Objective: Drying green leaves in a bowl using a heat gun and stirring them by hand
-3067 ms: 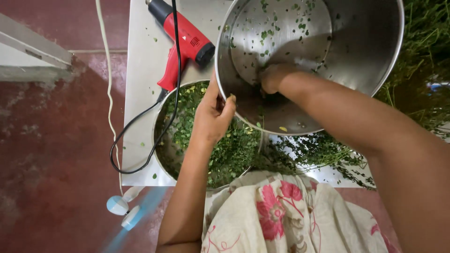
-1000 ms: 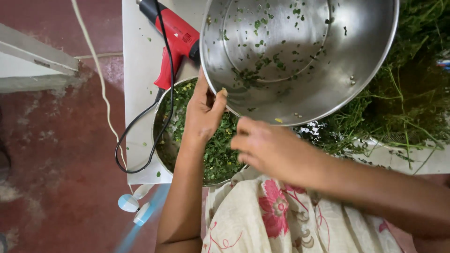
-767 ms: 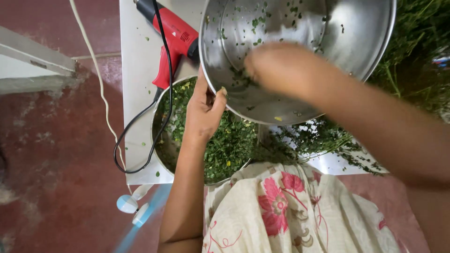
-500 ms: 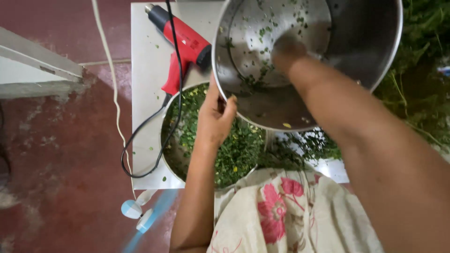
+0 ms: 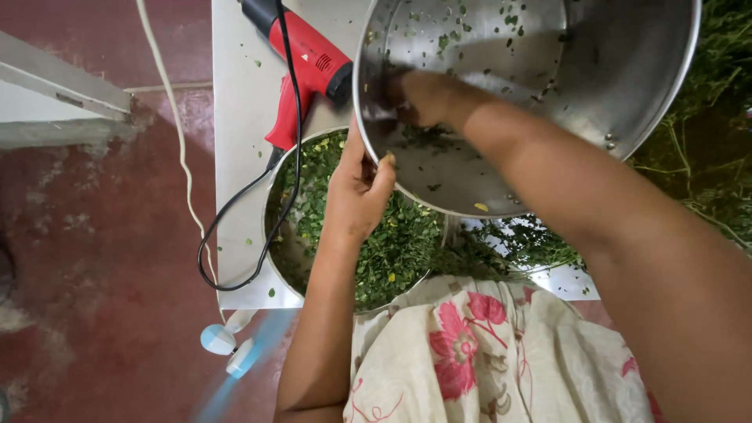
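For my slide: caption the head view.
Left hand tilts steel pot; right hand sweeps leaves inside.

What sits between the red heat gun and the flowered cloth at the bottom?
In the head view, a steel bowl of chopped green leaves lies between the red heat gun and the flowered cloth.

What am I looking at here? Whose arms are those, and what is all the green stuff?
The camera sits on a person's head and looks down, so the arms are that person's own. The left hand grips the rim of a big shiny steel pot, tipped on its side. The right hand reaches inside it, among bits of green leaf. Below is a bowl full of small green leaves, on a white table. A red heat gun with a black cord lies beside it. More leafy stalks are piled on the right.
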